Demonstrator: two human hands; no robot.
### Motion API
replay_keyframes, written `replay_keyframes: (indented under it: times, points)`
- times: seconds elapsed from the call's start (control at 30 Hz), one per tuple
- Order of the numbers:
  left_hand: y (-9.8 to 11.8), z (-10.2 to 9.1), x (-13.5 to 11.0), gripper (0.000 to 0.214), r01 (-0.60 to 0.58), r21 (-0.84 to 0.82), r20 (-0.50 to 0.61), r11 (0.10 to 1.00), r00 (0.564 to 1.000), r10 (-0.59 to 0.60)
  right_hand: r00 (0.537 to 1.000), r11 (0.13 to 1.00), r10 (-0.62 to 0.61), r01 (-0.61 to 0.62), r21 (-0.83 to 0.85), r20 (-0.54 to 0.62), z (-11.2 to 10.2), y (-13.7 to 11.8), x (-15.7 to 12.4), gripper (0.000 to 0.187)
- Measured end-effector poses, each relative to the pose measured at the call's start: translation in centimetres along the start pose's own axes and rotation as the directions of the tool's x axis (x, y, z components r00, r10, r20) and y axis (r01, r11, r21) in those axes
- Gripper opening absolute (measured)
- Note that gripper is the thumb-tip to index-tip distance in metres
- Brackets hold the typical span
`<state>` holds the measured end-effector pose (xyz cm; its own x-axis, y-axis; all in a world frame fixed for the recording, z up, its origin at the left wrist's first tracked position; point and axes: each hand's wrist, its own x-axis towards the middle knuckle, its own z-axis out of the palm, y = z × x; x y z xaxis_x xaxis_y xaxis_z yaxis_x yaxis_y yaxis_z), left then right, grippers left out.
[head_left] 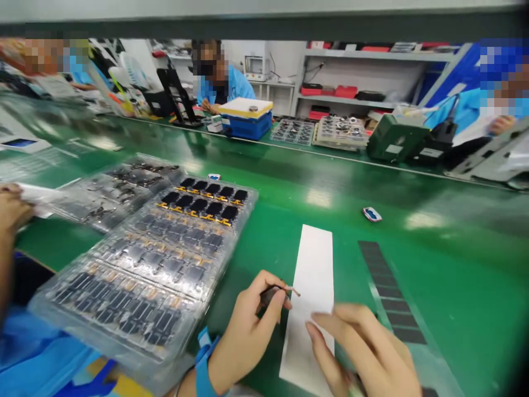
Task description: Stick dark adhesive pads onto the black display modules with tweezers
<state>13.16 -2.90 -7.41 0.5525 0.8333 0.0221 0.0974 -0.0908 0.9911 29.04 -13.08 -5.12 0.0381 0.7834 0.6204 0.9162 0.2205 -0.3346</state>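
Note:
My left hand [246,336], with a blue wrist strap [204,364] on it, pinches a small dark component with a thin copper-coloured tail [275,292] between thumb and fingers. The component sits just above a long white paper strip [312,286] lying on the green bench mat. My right hand [363,353] is blurred and spread over the strip's lower right edge, with nothing visible in its fingers. To my left lies a clear plastic blister tray [142,275] of dark modules with gold-coloured tabs. A strip of dark rectangular pads [390,292] lies to the right.
A second clear tray [115,190] lies beyond the first, where a co-worker's hand [12,209] holds white sheets at the left edge. A small blue-and-white item [372,214] lies on the mat. Co-workers, a blue case [246,118], parts trays and shelves stand across the bench.

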Motion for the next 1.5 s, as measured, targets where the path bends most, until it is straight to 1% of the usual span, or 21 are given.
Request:
replay_keyframes:
  times: [0.07, 0.17, 0.27, 0.4, 0.47, 0.57, 0.73, 0.8, 0.87, 0.97, 1.0, 1.07, 1.13, 1.17, 1.27, 1.37, 1.43, 1.5]
  points:
    - [0.1, -0.3, 0.0, 0.019, 0.006, -0.058, 0.040, 0.998, 0.999, -0.003, 0.998, 0.999, -0.049, 0.049, -0.002, -0.034, 0.4, -1.2, 1.1, 0.012]
    - [-0.1, -0.6, -0.2, 0.019, 0.015, -0.088, 0.068, 0.996, 0.998, -0.009, 0.998, 0.998, -0.059, 0.059, -0.005, -0.032, 2.2, -1.5, 2.2, 0.010]
    - [-0.5, -0.6, -0.5, 0.020, 0.039, -0.115, 0.087, 0.993, 0.996, -0.029, 0.998, 0.998, -0.056, 0.056, -0.040, -0.012, 3.3, -1.2, 2.0, 0.011]
    - [-0.7, -0.6, -0.6, 0.019, 0.054, -0.116, 0.100, 0.992, 0.994, -0.042, 0.999, 0.996, -0.055, 0.055, -0.074, 0.004, 3.5, -1.0, 1.4, 0.013]
    - [-0.8, -0.6, -0.7, 0.018, 0.047, -0.094, 0.099, 0.994, 0.994, -0.037, 0.999, 0.998, -0.043, 0.044, -0.047, 0.024, 3.4, -1.0, 1.4, 0.015]
    - [-0.8, -0.8, -0.8, 0.015, 0.016, -0.018, 0.089, 1.000, 0.996, -0.014, 0.997, 1.000, -0.016, 0.015, 0.014, 0.080, 3.5, -1.0, 1.5, 0.018]
    - [-0.8, -1.0, -0.8, 0.012, -0.043, 0.111, 0.099, 0.993, 0.995, 0.032, 0.990, 0.998, -0.053, 0.048, 0.041, 0.129, 3.7, -0.8, 1.5, 0.017]
    - [-0.8, -1.1, -0.8, 0.013, -0.058, 0.139, 0.116, 0.989, 0.992, 0.041, 0.985, 0.996, -0.013, -0.001, 0.087, 0.170, 3.6, -0.6, 1.7, 0.017]
    - [-0.8, -1.1, -0.8, 0.014, -0.062, 0.149, 0.115, 0.987, 0.992, 0.045, 0.967, 0.976, 0.094, -0.137, 0.171, 0.238, 3.3, -0.3, 2.3, 0.015]
    - [-0.7, -1.2, -1.0, 0.013, -0.054, 0.136, 0.116, 0.989, 0.992, 0.039, 0.901, 0.899, 0.230, -0.342, 0.275, 0.368, 3.1, 0.5, 3.8, 0.012]
    - [-0.6, -1.2, -1.1, 0.013, -0.061, 0.134, 0.145, 0.989, 0.989, 0.041, 0.877, 0.877, 0.249, -0.384, 0.289, 0.411, 3.3, 0.8, 4.3, 0.012]
    - [-0.4, -1.3, -1.3, 0.013, -0.082, 0.143, 0.244, 0.986, 0.969, 0.045, 0.835, 0.859, 0.270, -0.433, 0.272, 0.479, 4.0, 1.5, 5.3, 0.011]
    - [-0.3, -1.3, -1.5, 0.010, -0.092, 0.143, 0.327, 0.986, 0.944, 0.040, 0.804, 0.864, 0.298, -0.457, 0.213, 0.514, 5.0, 2.1, 6.0, 0.010]
    - [-0.3, -1.3, -1.5, 0.008, -0.083, 0.133, 0.347, 0.988, 0.937, 0.032, 0.795, 0.868, 0.310, -0.460, 0.186, 0.521, 5.5, 2.3, 6.1, 0.010]
    - [-0.4, -1.4, -1.6, 0.007, -0.021, 0.073, 0.338, 0.997, 0.941, -0.005, 0.788, 0.871, 0.321, -0.463, 0.163, 0.525, 6.3, 2.6, 6.2, 0.011]
    - [-0.7, -1.4, -1.6, 0.009, 0.049, -0.012, 0.266, 0.999, 0.963, -0.044, 0.799, 0.851, 0.328, -0.482, 0.210, 0.504, 5.9, 2.5, 6.0, 0.020]
    - [-0.8, -1.4, -1.6, 0.012, 0.079, -0.080, 0.223, 0.994, 0.973, -0.060, 0.806, 0.803, 0.347, -0.519, 0.292, 0.480, 5.2, 2.2, 5.6, 0.015]
    - [-0.8, -1.3, -1.7, 0.014, 0.106, -0.149, 0.194, 0.983, 0.978, -0.076, 0.793, 0.724, 0.358, -0.570, 0.390, 0.494, 4.5, 1.9, 5.1, 0.009]
